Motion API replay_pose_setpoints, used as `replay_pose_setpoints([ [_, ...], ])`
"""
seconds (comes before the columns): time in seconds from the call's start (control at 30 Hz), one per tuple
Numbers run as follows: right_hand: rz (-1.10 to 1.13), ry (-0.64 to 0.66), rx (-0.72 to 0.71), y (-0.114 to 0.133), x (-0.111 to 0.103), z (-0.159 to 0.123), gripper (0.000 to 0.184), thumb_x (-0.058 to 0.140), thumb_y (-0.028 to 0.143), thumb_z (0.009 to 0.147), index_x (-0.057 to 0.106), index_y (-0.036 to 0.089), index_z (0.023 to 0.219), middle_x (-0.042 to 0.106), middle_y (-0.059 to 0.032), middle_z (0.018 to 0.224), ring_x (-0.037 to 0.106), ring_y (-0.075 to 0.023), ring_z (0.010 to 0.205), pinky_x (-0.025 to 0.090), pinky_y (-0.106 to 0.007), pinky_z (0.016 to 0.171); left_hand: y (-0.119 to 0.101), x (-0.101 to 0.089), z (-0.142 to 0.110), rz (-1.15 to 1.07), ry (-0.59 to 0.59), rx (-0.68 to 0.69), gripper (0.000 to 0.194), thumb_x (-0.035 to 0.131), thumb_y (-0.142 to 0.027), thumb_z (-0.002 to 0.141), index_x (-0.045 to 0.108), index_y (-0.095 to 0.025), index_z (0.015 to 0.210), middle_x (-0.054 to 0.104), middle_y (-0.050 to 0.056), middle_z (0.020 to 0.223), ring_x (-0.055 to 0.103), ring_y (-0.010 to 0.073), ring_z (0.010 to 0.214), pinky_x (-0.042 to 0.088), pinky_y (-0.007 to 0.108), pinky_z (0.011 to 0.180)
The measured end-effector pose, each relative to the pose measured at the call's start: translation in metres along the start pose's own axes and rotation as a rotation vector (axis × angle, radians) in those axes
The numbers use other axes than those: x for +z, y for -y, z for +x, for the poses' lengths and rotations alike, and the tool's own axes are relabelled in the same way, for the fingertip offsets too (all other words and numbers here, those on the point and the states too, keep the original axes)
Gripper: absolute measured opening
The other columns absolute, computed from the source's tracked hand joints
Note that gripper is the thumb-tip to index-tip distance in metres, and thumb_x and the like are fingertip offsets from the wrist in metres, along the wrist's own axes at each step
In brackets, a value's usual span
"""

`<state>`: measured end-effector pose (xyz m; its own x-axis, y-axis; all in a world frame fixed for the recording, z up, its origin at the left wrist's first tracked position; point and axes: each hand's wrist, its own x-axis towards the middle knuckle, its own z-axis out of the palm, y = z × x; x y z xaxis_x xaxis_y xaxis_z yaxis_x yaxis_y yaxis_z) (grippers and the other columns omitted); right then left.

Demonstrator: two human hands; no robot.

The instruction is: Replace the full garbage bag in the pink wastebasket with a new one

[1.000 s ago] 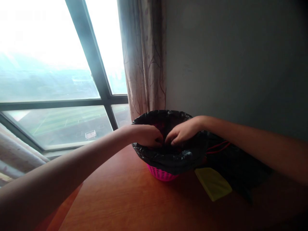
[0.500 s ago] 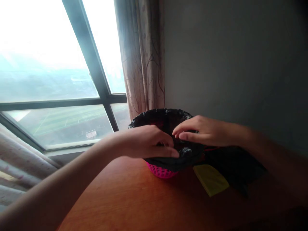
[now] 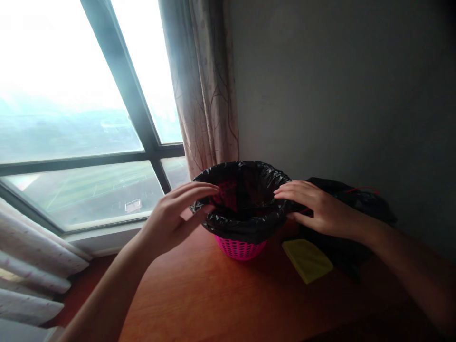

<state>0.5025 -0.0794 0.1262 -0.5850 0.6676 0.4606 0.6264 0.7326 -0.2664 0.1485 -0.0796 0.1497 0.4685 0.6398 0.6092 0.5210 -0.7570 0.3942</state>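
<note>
A small pink mesh basket (image 3: pixel 239 248) stands on a wooden table (image 3: pixel 213 294), lined with a black plastic bag (image 3: pixel 245 223) whose edge is folded over the rim. My left hand (image 3: pixel 174 216) grips the bag's edge at the left side of the rim, thumb under and fingers over it. My right hand (image 3: pixel 315 209) rests on the right side of the rim, its fingers curled over the bag there.
A yellow pad (image 3: pixel 307 259) lies on the table right of the basket. Behind it sits a heap of black bags (image 3: pixel 356 204) with a red drawstring. A patterned curtain (image 3: pixel 206 95) and a large window (image 3: pixel 71 118) stand behind; a grey wall is at right.
Both hands came out of the middle of the basket and moved apart to opposite sides of the rim. The bag's edge now sits spread over the rim.
</note>
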Motion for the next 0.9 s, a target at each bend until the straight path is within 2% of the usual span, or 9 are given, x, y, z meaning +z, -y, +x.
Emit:
replay_pose_setpoints([
  [0.1, 0.146, -0.425, 0.355, -0.003, 0.034, -0.036, 0.034, 0.057, 0.034, 0.092, 0.057, 0.03, 0.125, 0.06, -0.007, 0.132, 0.056, -0.0278, 0.121, 0.043, -0.048, 0.107, 0.046, 0.021, -0.039, -0.264, -0.647, -0.344, 0.021, 0.055, -0.037, 0.091, 0.066, -0.024, 0.104, 0.07, 0.006, 0.107, 0.066, 0.0249, 0.104, 0.051, 0.036, 0.091],
  [0.13, 0.23, -0.534, 0.496, -0.003, 0.053, -0.048, 0.03, 0.053, 0.036, 0.093, 0.058, 0.029, 0.122, 0.063, -0.0082, 0.126, 0.06, -0.0272, 0.115, 0.048, -0.047, 0.102, 0.063, 0.035, -0.053, -0.378, -0.631, -0.48, 0.023, 0.059, -0.039, 0.088, 0.065, -0.023, 0.104, 0.07, 0.006, 0.106, 0.066, 0.0254, 0.101, 0.052, 0.036, 0.088],
  [0.17, 0.334, -0.601, 0.606, -0.002, 0.075, -0.058, 0.028, 0.051, 0.038, 0.094, 0.057, 0.027, 0.119, 0.065, -0.0096, 0.12, 0.064, -0.0267, 0.107, 0.052, -0.046, 0.095, 0.077, 0.051, -0.067, -0.478, -0.509, -0.618, 0.029, 0.066, -0.04, 0.083, 0.065, -0.021, 0.104, 0.07, 0.008, 0.109, 0.066, 0.0274, 0.103, 0.052, 0.037, 0.087],
  [0.23, 0.534, -0.617, 0.664, 0.007, 0.122, -0.07, 0.034, 0.053, 0.039, 0.091, 0.055, 0.023, 0.121, 0.065, -0.012, 0.118, 0.067, -0.0258, 0.101, 0.056, -0.044, 0.089, 0.099, 0.087, -0.092, -0.668, -0.337, -0.782, 0.048, 0.076, -0.036, 0.071, 0.063, -0.019, 0.114, 0.066, 0.013, 0.124, 0.062, 0.0321, 0.114, 0.051, 0.041, 0.092],
  [0.33, 0.689, -0.538, 0.646, 0.034, 0.182, -0.073, 0.035, 0.053, 0.033, 0.09, 0.053, 0.023, 0.124, 0.061, -0.0125, 0.126, 0.064, -0.0246, 0.11, 0.056, -0.04, 0.091, 0.112, 0.137, -0.119, -0.898, -0.216, -0.851, 0.074, 0.077, -0.025, 0.068, 0.048, -0.027, 0.136, 0.05, 0.014, 0.147, 0.052, 0.034, 0.129, 0.046, 0.046, 0.101],
  [0.43, 0.743, -0.578, 0.681, 0.059, 0.217, -0.069, 0.043, 0.055, 0.027, 0.087, 0.049, 0.023, 0.13, 0.057, -0.0131, 0.131, 0.061, -0.0257, 0.118, 0.057, -0.039, 0.092, 0.113, 0.17, -0.13, -1.014, -0.212, -0.747, 0.09, 0.076, -0.023, 0.066, 0.037, -0.031, 0.146, 0.041, 0.012, 0.154, 0.044, 0.0346, 0.137, 0.04, 0.048, 0.11],
  [0.6, 0.81, -0.649, 0.727, 0.062, 0.238, -0.065, 0.062, 0.056, 0.026, 0.084, 0.039, 0.026, 0.143, 0.048, -0.0125, 0.144, 0.054, -0.027, 0.127, 0.054, -0.042, 0.098, 0.112, 0.193, -0.125, -1.05, -0.164, -0.639, 0.096, 0.076, -0.026, 0.071, 0.025, -0.031, 0.152, 0.035, 0.013, 0.157, 0.036, 0.0352, 0.142, 0.037, 0.049, 0.112],
  [0.77, 0.864, -0.676, 0.763, 0.032, 0.243, -0.063, 0.065, 0.059, 0.026, 0.077, 0.042, 0.023, 0.14, 0.048, -0.0138, 0.144, 0.054, -0.0276, 0.128, 0.054, -0.042, 0.098, 0.106, 0.207, -0.109, -1.041, -0.126, -0.602, 0.096, 0.07, -0.018, 0.072, 0.021, -0.026, 0.153, 0.029, 0.016, 0.16, 0.036, 0.0334, 0.143, 0.036, 0.048, 0.114],
  [0.9, 0.881, -0.683, 0.765, 0.001, 0.237, -0.061, 0.068, 0.06, 0.028, 0.075, 0.042, 0.02, 0.14, 0.052, -0.0158, 0.14, 0.056, -0.0272, 0.126, 0.054, -0.042, 0.097, 0.096, 0.222, -0.095, -0.988, -0.13, -0.556, 0.091, 0.064, -0.012, 0.071, 0.023, -0.025, 0.151, 0.034, 0.015, 0.157, 0.038, 0.0307, 0.142, 0.035, 0.047, 0.115],
])
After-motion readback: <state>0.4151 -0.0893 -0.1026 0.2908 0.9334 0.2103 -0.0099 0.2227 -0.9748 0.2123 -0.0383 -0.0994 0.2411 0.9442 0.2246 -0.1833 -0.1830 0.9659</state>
